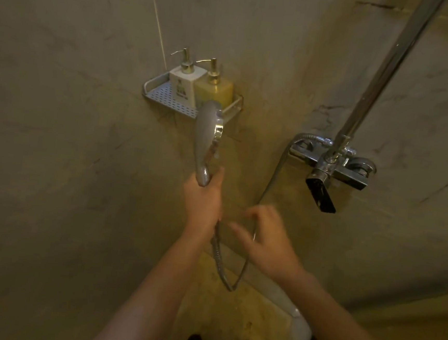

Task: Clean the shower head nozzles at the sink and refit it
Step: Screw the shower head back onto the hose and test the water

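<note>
My left hand [203,203] grips the handle of a chrome shower head [205,133], which points up in front of the corner shelf. Its head end faces right. A metal hose [219,261] hangs from the handle, loops down and rises to the chrome mixer tap [329,162] on the right wall. My right hand [268,238] is blurred, fingers spread, next to the hose just right of my left wrist. It holds nothing that I can make out.
A perforated metal corner shelf [164,94] carries a white pump bottle [185,83] and a yellow pump bottle [216,89]. A chrome riser pipe [382,75] climbs from the mixer. A black spout [321,194] sticks out below it. Tiled walls meet in the corner.
</note>
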Demonstrator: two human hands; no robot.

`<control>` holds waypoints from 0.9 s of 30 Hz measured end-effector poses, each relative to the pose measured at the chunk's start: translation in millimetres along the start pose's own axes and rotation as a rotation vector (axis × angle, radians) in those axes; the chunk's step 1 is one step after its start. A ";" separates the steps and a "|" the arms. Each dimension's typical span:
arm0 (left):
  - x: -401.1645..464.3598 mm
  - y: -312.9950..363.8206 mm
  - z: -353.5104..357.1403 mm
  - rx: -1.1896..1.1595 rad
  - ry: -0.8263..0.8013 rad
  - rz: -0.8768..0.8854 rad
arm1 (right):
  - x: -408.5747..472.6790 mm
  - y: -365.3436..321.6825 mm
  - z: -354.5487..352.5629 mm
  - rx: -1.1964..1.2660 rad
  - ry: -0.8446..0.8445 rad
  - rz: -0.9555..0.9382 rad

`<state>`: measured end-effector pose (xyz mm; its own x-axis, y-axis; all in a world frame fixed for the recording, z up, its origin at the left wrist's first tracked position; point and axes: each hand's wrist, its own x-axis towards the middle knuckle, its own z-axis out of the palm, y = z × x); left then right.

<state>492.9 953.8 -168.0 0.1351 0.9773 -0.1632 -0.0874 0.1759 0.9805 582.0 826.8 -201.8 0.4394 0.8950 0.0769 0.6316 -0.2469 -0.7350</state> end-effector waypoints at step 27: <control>32.6 -16.9 -53.8 0.168 0.028 -0.013 | 75.2 88.2 -98.6 0.202 0.142 0.495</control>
<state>445.6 989.1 -195.8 0.1072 0.9784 -0.1765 0.0812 0.1684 0.9824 733.8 835.8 -194.4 0.7434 0.6277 -0.2310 0.1983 -0.5367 -0.8202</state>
